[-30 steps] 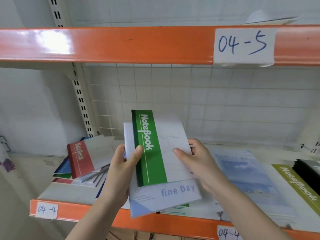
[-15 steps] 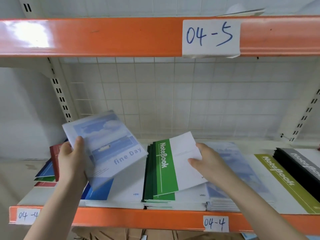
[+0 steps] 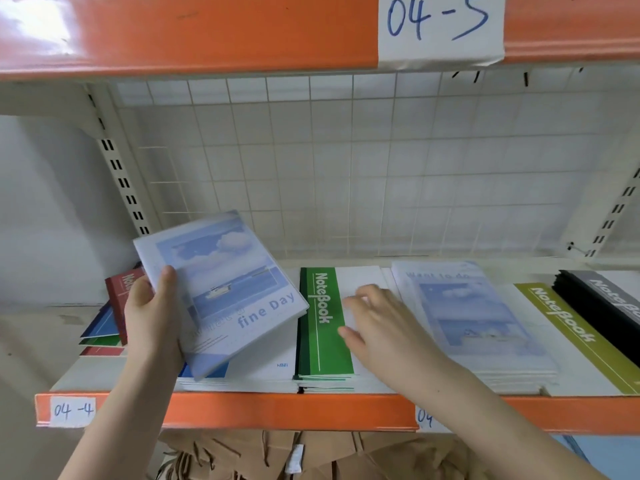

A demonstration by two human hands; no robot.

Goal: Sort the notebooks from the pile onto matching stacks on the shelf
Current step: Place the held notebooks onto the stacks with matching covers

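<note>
One sky-print notebook (image 3: pixel 221 289) is clamped in the left hand (image 3: pixel 152 320), thumb on its cover, tilted above the shelf (image 3: pixel 242 408). Its matching sky stack (image 3: pixel 467 323) lies to the right, past the green stack (image 3: pixel 323 323), long axis running front to back. The right hand (image 3: pixel 377 327), fingers spread and empty, is nearer. Six heaps show in all, counting the loose pile (image 3: pixel 110 317) at left.

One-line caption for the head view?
Left hand holds pale-blue "fine Day" notebook; open right hand over green-striped notebook stack.
</note>
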